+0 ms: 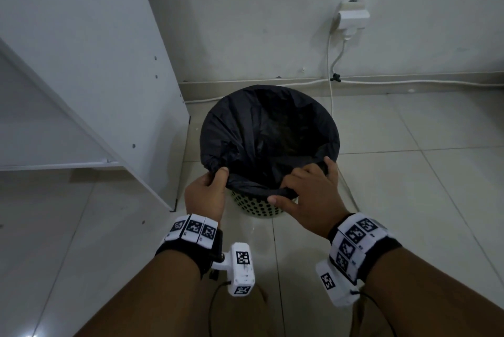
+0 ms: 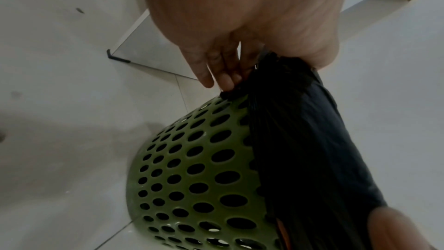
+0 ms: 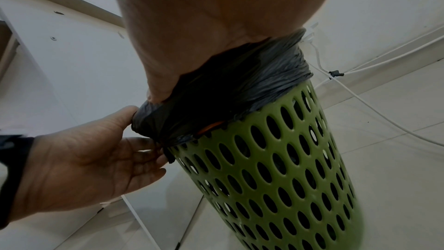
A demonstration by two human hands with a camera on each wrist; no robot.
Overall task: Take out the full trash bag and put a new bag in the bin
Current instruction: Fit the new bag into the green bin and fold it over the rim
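Observation:
A green perforated bin stands on the tiled floor, lined with a black trash bag folded over its rim. My left hand pinches the bag's edge at the near left of the rim, thumb on top. My right hand grips the near right edge, fingers curled over the rim and thumb outside. In the left wrist view my fingers touch the bag where it overhangs the bin. The right wrist view shows the bag, the bin and my left hand.
A white cabinet with an open shelf stands close on the bin's left. Behind the bin is a wall with a socket and plug. White cables run down the wall and along the floor right of the bin.

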